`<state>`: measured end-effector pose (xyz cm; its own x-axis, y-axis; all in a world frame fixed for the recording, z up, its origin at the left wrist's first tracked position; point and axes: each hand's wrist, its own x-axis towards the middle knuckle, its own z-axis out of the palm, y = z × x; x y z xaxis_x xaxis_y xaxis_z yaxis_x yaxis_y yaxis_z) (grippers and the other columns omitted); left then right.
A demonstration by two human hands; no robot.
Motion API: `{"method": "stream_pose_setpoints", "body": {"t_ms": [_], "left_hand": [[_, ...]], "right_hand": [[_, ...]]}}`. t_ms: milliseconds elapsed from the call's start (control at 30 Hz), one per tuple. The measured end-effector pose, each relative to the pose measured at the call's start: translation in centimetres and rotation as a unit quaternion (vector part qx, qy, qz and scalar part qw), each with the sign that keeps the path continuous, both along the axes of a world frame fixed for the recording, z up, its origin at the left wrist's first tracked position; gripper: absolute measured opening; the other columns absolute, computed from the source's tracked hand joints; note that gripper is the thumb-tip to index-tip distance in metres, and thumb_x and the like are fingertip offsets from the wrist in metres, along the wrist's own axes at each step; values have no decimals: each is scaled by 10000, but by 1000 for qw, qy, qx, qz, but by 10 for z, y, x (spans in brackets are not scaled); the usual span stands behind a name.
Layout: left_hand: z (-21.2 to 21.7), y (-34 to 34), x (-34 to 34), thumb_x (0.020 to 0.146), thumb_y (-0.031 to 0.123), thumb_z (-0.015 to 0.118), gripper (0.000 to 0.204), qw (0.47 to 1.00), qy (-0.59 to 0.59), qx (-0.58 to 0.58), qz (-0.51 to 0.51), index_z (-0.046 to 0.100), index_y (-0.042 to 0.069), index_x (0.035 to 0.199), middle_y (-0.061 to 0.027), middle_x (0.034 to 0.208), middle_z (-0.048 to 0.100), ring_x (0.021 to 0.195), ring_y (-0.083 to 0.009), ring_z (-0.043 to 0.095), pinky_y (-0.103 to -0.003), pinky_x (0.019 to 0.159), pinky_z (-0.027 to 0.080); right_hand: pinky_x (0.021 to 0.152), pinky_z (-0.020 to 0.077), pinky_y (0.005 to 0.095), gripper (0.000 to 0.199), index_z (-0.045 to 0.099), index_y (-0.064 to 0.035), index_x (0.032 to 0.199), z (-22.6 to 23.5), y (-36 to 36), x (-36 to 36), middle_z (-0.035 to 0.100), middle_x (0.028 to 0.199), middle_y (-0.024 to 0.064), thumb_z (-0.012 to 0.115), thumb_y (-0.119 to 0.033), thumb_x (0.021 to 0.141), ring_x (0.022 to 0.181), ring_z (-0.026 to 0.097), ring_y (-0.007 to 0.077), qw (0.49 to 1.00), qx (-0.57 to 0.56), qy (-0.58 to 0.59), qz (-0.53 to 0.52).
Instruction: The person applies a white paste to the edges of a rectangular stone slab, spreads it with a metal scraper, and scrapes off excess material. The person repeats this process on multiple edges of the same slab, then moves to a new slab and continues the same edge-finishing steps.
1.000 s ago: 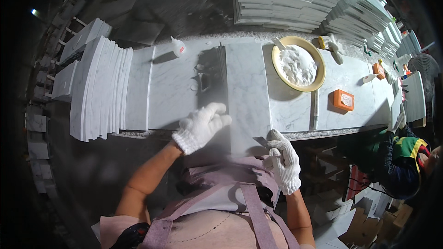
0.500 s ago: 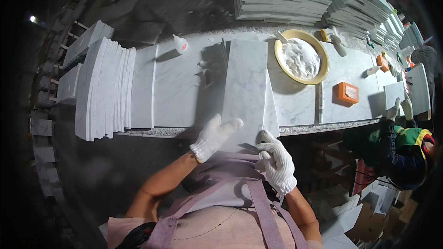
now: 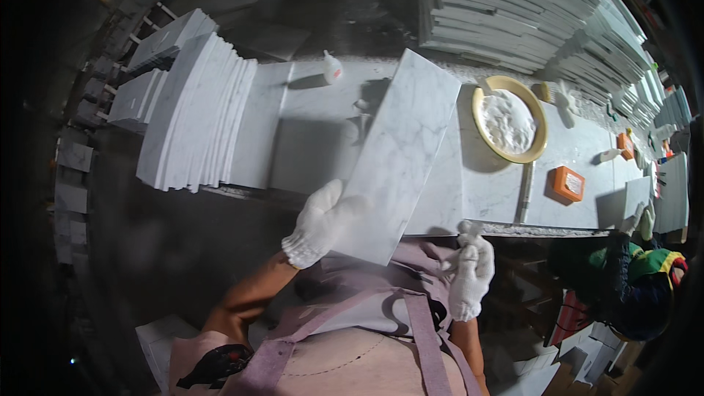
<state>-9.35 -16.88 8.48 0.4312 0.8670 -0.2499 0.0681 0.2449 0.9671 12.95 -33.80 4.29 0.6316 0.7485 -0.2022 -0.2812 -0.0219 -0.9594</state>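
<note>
My left hand [image 3: 320,224], in a white glove, grips the near left edge of a long white marble tile [image 3: 403,150] with grey veins. The tile is lifted off the stone workbench [image 3: 315,143] and tilted, its far end pointing away to the right. My right hand [image 3: 469,271], also gloved, hangs just below the bench's front edge, to the right of the tile's near corner and off it, fingers loosely curled with nothing in them.
A stack of white tiles [image 3: 194,110] lies on the bench's left. A yellow bowl of white powder [image 3: 510,121], a small white bottle [image 3: 333,67] and an orange block [image 3: 567,183] sit on the bench. Tall tile stacks [image 3: 506,7] stand behind. Another person [image 3: 638,279] works at right.
The marble tile has come up off the bench in my left hand and tilted. My right hand has let go of its near edge and dropped lower.
</note>
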Motion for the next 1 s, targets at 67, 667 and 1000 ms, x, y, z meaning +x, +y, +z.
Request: {"method": "stream_pose_setpoints", "body": {"t_ms": [67, 667, 1000], "left_hand": [[5, 2, -34, 1023, 322, 738, 459, 999, 32, 18, 20, 637, -26, 1305, -12, 1144, 687, 1022, -89, 588, -272, 929, 496], [-73, 106, -181, 1037, 324, 734, 300, 968, 10, -35, 249, 721, 39, 1130, 30, 1055, 702, 977, -52, 624, -233, 892, 505], [-41, 113, -167, 962, 396, 767, 470, 839, 490, 111, 212, 713, 17, 1236, -135, 1174, 743, 1154, -259, 678, -377, 950, 535]], "right_hand": [[536, 477, 230, 274, 632, -18, 1224, -4, 0, 3, 675, 856, 30, 556, -264, 1131, 574, 564, 63, 999, 2, -50, -15], [573, 535, 227, 281, 626, -17, 1250, -7, 18, -9, 657, 743, 23, 543, -258, 1132, 597, 609, 72, 988, -32, -135, 68], [1085, 487, 388, 354, 670, 15, 1255, -21, 21, -5, 699, 1319, 154, 595, -293, 1097, 1210, 657, 234, 987, -75, -112, 88]]}}
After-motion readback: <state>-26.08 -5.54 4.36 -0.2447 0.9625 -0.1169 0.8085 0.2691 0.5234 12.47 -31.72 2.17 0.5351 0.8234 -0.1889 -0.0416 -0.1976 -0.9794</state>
